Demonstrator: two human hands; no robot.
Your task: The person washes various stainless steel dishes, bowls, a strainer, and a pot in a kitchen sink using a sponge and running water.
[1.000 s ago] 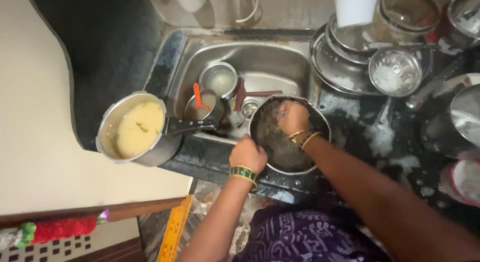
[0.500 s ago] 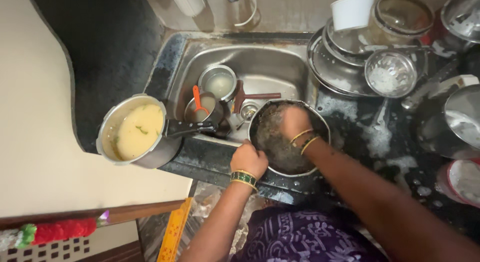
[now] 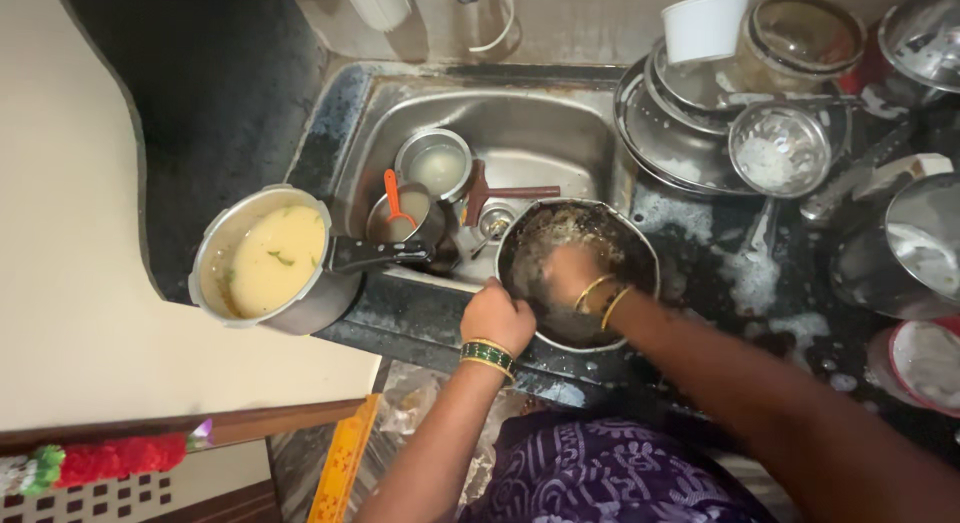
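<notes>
The left hand (image 3: pixel 497 318) has its grip closed on the near rim of a dark, round cooking pot (image 3: pixel 576 273), which sits at the front right edge of the steel sink (image 3: pixel 520 133), partly over the black table (image 3: pixel 800 293). The right hand (image 3: pixel 568 274) is down inside the pot, fingers pressed to its grimy bottom; whether its grip is curled on a scrubber or flat cannot be told, as the hand is blurred. Both wrists carry bangles.

Just left of the pot, a pressure cooker (image 3: pixel 265 263) full of pale yellow liquid rests on the sink's front left corner, its black handle pointing toward the pot. Inside the sink lie 2 small steel cups, one (image 3: pixel 434 165) with cloudy water and one (image 3: pixel 398 215) holding an orange-handled tool, plus a brown spatula (image 3: pixel 505 192).

To the right, stacked steel plates (image 3: pixel 680 133), a soapy steel bowl (image 3: pixel 779 149) and a white cup (image 3: pixel 706 25) crowd the wet, foam-streaked table.
</notes>
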